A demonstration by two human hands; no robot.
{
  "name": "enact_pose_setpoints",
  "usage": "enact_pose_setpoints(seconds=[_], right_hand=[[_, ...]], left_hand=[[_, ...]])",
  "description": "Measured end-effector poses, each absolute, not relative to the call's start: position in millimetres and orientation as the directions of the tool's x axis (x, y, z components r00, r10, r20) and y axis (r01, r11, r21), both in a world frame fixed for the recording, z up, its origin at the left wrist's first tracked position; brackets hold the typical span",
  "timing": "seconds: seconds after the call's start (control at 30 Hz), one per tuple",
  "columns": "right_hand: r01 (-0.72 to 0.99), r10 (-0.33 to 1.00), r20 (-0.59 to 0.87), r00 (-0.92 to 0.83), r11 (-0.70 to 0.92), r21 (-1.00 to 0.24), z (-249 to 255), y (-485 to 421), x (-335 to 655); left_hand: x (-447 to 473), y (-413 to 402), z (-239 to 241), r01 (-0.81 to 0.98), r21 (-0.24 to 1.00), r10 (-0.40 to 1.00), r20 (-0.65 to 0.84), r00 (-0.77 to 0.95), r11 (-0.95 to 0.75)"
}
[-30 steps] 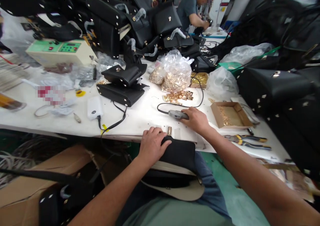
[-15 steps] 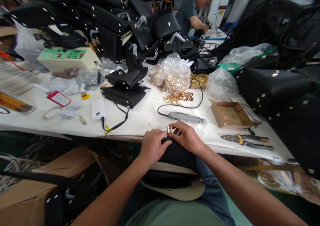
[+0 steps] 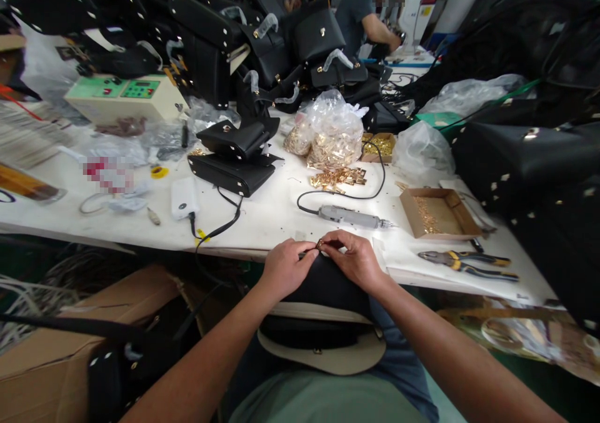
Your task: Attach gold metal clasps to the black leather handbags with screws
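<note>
A black bag (image 3: pixel 323 288) rests on my lap against the table's front edge. My left hand (image 3: pixel 285 265) and my right hand (image 3: pixel 352 258) meet at its top edge, fingers pinched together on a small gold metal fitting (image 3: pixel 319 245). A grey electric screwdriver (image 3: pixel 351 217) with a black cord lies on the white table (image 3: pixel 267 213) just beyond my hands, apart from them.
A cardboard box of small gold parts (image 3: pixel 438 213) and pliers (image 3: pixel 462 262) lie to the right. Clear bags of gold hardware (image 3: pixel 330 139), black bags (image 3: pixel 234 157), a white power bank (image 3: pixel 182 198) and a green-topped machine (image 3: pixel 124 95) are farther back. Another person (image 3: pixel 363 14) works at the far end.
My right hand left the electric screwdriver on the table and came back to the bag's top edge. Both hands now pinch the gold fitting.
</note>
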State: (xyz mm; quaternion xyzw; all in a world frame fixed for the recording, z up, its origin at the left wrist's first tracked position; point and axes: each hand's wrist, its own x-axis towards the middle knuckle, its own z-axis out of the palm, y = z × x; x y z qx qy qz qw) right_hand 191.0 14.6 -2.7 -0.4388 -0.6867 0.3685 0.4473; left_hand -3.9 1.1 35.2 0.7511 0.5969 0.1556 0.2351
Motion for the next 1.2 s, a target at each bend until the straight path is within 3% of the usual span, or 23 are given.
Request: enact_pose_setpoints(seconds=[0.13, 0.33, 0.47, 0.73, 0.83, 1.07, 1.2], right_hand=[[0.233, 0.914, 0.354, -0.199, 0.395, -0.889, 8, 8, 192], [0.186, 0.934, 0.299, -0.194, 0.334, -0.924, 40, -11, 202], [0.180, 0.889, 0.340, -0.307, 0.405, -0.897, 63, -23, 210], [0.143, 0.803, 0.470, -0.368, 0.548, -0.824, 84, -40, 212], [0.218, 0.815, 0.455, -0.358, 0.547, -0.809, 93, -44, 219], [0.463, 0.863, 0.215, -0.456, 0.437, -0.771, 91, -65, 253], [0.552, 0.857, 0.289, -0.427, 0.500, -0.667, 61, -83, 256]], left_hand=[[-7, -2, 38, 0.772, 0.589, 0.964, 0.040, 0.265, -0.237], [-6, -25, 50, 0.740, 0.464, 0.868, 0.356, 0.347, -0.487], [-5, -38, 62, 0.680, 0.452, 0.809, 0.429, 0.402, -0.578], [-3, -55, 79, 0.655, 0.376, 0.726, 0.551, 0.411, -0.656], [-3, -59, 86, 0.649, 0.356, 0.698, 0.598, 0.394, -0.672], [-8, -67, 96, 0.631, 0.288, 0.619, 0.676, 0.398, -0.720], [-12, -76, 88, 0.608, 0.236, 0.575, 0.682, 0.452, -0.758]])
